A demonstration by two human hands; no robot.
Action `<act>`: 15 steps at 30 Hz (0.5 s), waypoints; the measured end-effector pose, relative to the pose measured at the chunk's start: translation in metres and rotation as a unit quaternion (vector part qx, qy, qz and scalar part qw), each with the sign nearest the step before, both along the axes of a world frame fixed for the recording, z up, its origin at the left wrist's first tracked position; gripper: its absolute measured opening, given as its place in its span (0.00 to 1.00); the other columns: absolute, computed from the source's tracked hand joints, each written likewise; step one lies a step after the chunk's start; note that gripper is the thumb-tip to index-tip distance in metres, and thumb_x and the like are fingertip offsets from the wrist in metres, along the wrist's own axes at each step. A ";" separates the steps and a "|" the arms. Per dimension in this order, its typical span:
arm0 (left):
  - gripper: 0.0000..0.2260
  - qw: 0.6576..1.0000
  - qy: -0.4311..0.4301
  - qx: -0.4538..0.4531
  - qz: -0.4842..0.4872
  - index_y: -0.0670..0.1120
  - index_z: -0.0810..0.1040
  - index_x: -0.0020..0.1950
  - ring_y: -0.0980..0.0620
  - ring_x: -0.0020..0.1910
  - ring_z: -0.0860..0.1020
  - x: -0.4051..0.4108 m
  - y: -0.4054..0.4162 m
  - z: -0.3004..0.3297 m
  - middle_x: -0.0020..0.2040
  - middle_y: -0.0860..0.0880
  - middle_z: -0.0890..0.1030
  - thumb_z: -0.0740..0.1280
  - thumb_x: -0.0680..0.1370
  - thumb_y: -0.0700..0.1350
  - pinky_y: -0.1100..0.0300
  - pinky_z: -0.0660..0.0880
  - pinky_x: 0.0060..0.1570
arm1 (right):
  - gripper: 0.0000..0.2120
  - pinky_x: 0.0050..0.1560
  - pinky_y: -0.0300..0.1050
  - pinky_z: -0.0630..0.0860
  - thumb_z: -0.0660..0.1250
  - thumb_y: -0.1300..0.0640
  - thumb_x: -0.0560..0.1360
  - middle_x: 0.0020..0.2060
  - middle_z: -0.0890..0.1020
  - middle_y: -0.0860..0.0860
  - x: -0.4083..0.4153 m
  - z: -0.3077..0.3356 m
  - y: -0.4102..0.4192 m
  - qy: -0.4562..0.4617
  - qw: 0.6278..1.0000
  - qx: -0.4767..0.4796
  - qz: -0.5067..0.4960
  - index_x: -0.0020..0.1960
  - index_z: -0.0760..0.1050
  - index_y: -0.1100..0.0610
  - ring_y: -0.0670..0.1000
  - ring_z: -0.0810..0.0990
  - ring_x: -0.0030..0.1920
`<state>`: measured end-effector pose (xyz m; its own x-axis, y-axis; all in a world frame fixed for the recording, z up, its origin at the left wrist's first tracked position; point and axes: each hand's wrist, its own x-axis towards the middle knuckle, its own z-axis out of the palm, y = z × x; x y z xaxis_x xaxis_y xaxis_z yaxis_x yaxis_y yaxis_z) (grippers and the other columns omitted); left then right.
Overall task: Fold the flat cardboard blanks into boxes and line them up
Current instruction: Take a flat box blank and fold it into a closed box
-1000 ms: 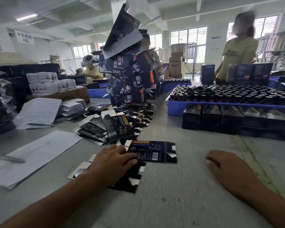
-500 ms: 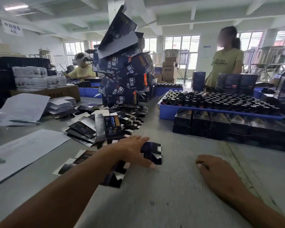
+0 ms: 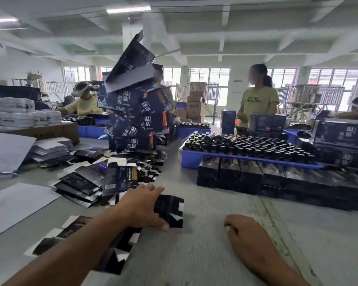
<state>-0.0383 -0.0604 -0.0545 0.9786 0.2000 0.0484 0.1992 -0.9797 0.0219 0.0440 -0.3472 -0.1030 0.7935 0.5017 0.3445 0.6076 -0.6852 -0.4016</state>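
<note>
My left hand [image 3: 140, 207] lies with straight fingers on a dark flat cardboard blank [image 3: 171, 210] on the grey table, thumb spread toward me. More flat blanks [image 3: 58, 234] lie under my left forearm. A heap of flat blanks [image 3: 87, 182] spreads just beyond my hand. Behind it rises a leaning stack of folded dark blue boxes [image 3: 134, 120]. My right hand [image 3: 244, 232] rests on the table to the right, fingers loosely curled, holding nothing. A row of folded black boxes [image 3: 246, 176] lines the table at the right.
A blue tray [image 3: 191, 159] full of dark bottles stands behind the row of boxes. White sheets [image 3: 15, 203] lie at the left, beside a brown carton [image 3: 50, 131]. Several people work at the far side of the table.
My left hand has reached forward and to the right over the blanks, onto the far blank. The camera has tilted up. My right hand has stayed put.
</note>
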 end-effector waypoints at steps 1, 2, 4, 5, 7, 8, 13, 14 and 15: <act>0.53 0.999 -0.029 0.012 -0.004 0.54 0.53 0.81 0.49 0.74 0.63 -0.001 -0.002 0.002 0.76 0.53 0.63 0.71 0.64 0.74 0.47 0.64 0.72 | 0.12 0.41 0.33 0.70 0.61 0.56 0.80 0.39 0.77 0.38 0.000 0.000 0.000 -0.001 1.000 -0.001 -0.001 0.39 0.72 0.43 0.38 0.75 0.41; 0.53 0.998 -0.063 0.013 -0.010 0.53 0.55 0.81 0.50 0.72 0.64 -0.003 -0.004 0.004 0.75 0.54 0.64 0.70 0.64 0.75 0.49 0.65 0.71 | 0.12 0.42 0.33 0.71 0.61 0.56 0.80 0.39 0.78 0.39 0.000 -0.001 0.000 -0.003 1.000 -0.002 -0.002 0.40 0.72 0.44 0.38 0.76 0.41; 0.50 0.990 -0.140 -0.013 -0.026 0.54 0.58 0.79 0.53 0.68 0.65 -0.006 -0.014 0.012 0.71 0.56 0.65 0.69 0.64 0.75 0.52 0.66 0.69 | 0.11 0.43 0.34 0.72 0.61 0.56 0.80 0.40 0.79 0.40 0.001 -0.001 -0.001 0.000 1.000 0.003 -0.004 0.41 0.75 0.45 0.39 0.76 0.42; 0.48 0.982 -0.180 -0.036 -0.037 0.55 0.59 0.78 0.54 0.66 0.65 -0.008 -0.021 0.016 0.70 0.56 0.65 0.69 0.64 0.75 0.53 0.67 0.68 | 0.11 0.44 0.33 0.71 0.61 0.57 0.80 0.42 0.80 0.40 0.000 -0.001 -0.001 0.006 1.000 0.008 -0.009 0.43 0.78 0.46 0.39 0.76 0.43; 0.44 0.963 -0.250 -0.081 -0.065 0.58 0.60 0.74 0.57 0.64 0.64 -0.013 -0.040 0.022 0.68 0.59 0.65 0.69 0.64 0.74 0.53 0.67 0.67 | 0.11 0.48 0.28 0.68 0.62 0.58 0.80 0.50 0.82 0.42 0.000 -0.001 -0.002 0.018 0.999 0.020 -0.021 0.53 0.82 0.47 0.40 0.75 0.48; 0.42 0.952 -0.280 -0.098 -0.079 0.59 0.60 0.72 0.58 0.64 0.63 -0.016 -0.051 0.024 0.67 0.60 0.65 0.69 0.64 0.74 0.53 0.67 0.67 | 0.12 0.52 0.28 0.68 0.63 0.58 0.80 0.53 0.82 0.43 -0.001 -0.001 -0.003 0.027 0.999 0.025 -0.026 0.58 0.81 0.49 0.39 0.75 0.51; 0.41 0.915 -0.362 -0.135 -0.116 0.59 0.58 0.72 0.60 0.67 0.61 -0.021 -0.108 0.013 0.69 0.62 0.63 0.70 0.66 0.70 0.62 0.62 0.69 | 0.10 0.42 0.26 0.69 0.65 0.56 0.80 0.47 0.82 0.40 -0.004 0.005 -0.008 0.057 0.994 0.092 -0.032 0.57 0.80 0.45 0.37 0.78 0.44; 0.41 0.909 -0.375 -0.137 -0.115 0.58 0.58 0.74 0.60 0.68 0.60 -0.021 -0.116 0.006 0.70 0.61 0.62 0.71 0.66 0.69 0.64 0.60 0.69 | 0.09 0.40 0.26 0.69 0.66 0.56 0.80 0.45 0.82 0.39 -0.005 0.005 -0.011 0.067 0.988 0.133 -0.038 0.55 0.79 0.44 0.36 0.78 0.44; 0.42 0.905 -0.387 -0.139 -0.114 0.56 0.59 0.75 0.59 0.69 0.60 -0.021 -0.121 0.000 0.71 0.60 0.63 0.72 0.67 0.67 0.65 0.58 0.69 | 0.08 0.42 0.27 0.71 0.68 0.56 0.79 0.45 0.82 0.39 -0.006 0.005 -0.015 0.085 0.979 0.179 -0.043 0.55 0.80 0.45 0.37 0.79 0.44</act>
